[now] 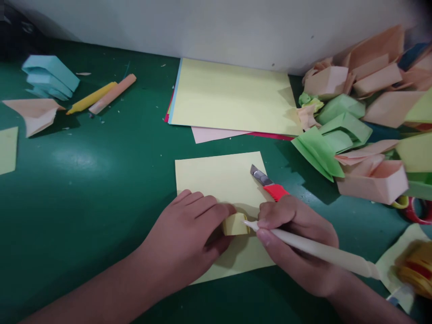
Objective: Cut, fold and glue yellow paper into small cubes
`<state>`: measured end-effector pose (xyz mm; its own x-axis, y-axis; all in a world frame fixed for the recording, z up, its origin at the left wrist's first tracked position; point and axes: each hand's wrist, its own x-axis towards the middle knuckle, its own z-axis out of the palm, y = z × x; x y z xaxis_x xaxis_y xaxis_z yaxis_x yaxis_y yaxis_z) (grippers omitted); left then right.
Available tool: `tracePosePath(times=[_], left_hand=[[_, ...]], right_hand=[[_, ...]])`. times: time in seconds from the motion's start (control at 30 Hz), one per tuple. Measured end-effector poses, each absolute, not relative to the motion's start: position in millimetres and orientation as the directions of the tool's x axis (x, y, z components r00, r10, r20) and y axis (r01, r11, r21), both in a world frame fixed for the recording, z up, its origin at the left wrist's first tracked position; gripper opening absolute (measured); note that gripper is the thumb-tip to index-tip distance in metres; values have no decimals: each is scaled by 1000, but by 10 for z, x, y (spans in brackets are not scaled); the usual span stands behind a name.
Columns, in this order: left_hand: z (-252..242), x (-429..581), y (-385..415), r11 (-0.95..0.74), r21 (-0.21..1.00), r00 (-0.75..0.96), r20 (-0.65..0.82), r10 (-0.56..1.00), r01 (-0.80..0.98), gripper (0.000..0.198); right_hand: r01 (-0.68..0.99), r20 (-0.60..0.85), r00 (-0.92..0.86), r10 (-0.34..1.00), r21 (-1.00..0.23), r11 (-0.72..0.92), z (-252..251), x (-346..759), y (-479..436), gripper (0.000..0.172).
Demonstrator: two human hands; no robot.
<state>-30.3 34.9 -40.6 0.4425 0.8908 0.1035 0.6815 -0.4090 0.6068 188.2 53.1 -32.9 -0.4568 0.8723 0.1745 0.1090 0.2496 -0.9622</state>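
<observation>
My left hand (192,231) pinches a small folded yellow paper piece (234,225) between thumb and index finger. A white pen-like tool (324,252) is gripped in my right hand (300,225), and its tip meets the right side of the folded piece. Whether it is a pen or a glue pen I cannot tell. Under both hands lies a pale yellow sheet (216,175). A craft knife (266,180) with a red handle points up and left beside my right fingers; its rear end is hidden behind the hand, so I cannot tell if those fingers also hold it.
A stack of coloured paper (232,94) sits near the wall. Folded paper boxes (374,180) and scraps crowd the right, with tape rolls (418,209) by them. Yellow and peach paper rolls (113,94) and a blue folded piece (50,76) lie at the left.
</observation>
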Motion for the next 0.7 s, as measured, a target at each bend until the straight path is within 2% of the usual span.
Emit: tracePosePath(times=[0.53, 0.7], left_hand=[[-416, -304, 334, -421, 603, 432, 137, 891, 677, 24], [-410, -312, 344, -424, 600, 433, 141, 890, 678, 23]], right_hand=[[151, 181, -471, 863, -948, 280, -341, 1896, 529, 20], [45, 229, -435, 871, -960, 275, -310, 1860, 533, 19]])
